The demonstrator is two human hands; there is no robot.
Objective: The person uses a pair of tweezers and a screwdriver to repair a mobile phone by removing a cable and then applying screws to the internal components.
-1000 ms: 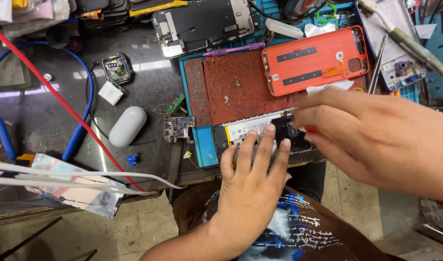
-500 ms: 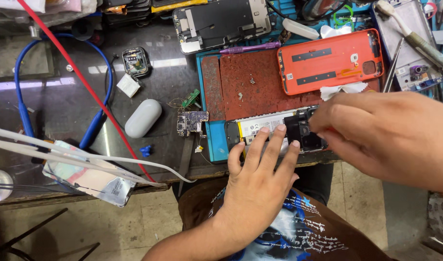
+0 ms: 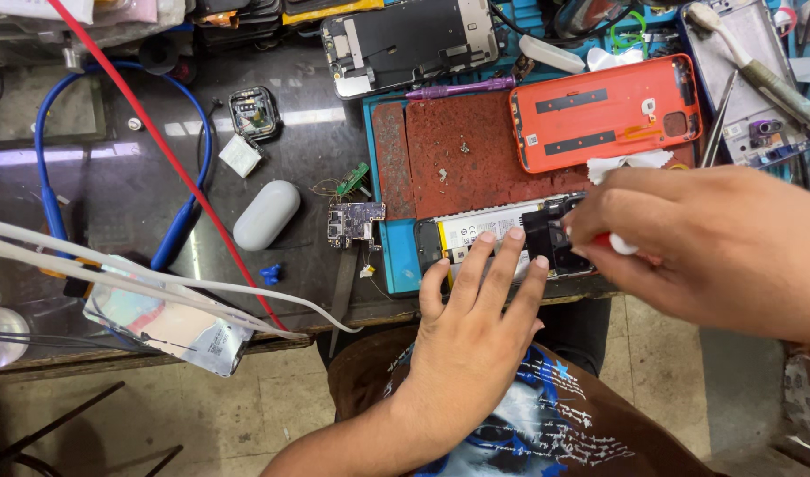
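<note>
While you are looking down through the head view, the listing is running as follows.

Item one: your left hand [image 3: 476,327] is lying flat, fingers [image 3: 480,265] spread apart and pressing down on the opened phone [image 3: 502,238], which is resting at the near edge of the worktop [image 3: 140,185], partly on the red repair mat [image 3: 467,150]. Its pale battery is showing between your fingertips.

Item two: your right hand [image 3: 688,247] is hovering over the phone's dark upper end, fingers pinched together on a small tool with a red and white tip [image 3: 613,243]; what kind of tool it is cannot be told.

Item three, surroundings: an orange back cover [image 3: 604,115] is lying on the mat just beyond the phone, a purple pry tool [image 3: 462,88] beside a dark screen assembly [image 3: 405,40]. A loose circuit board [image 3: 356,223] is sitting just left of the mat, a white earbud case [image 3: 265,215] near it, and a blue cable [image 3: 52,203] and red cable [image 3: 184,177] are crossing the left side.

Risk entry: the phone is sitting close to the edge, so a hard push from your right hand could be sliding it off if your left hand is easing up. The tool tip is working right beside the battery; a slip could be gouging it or a connector.
</note>
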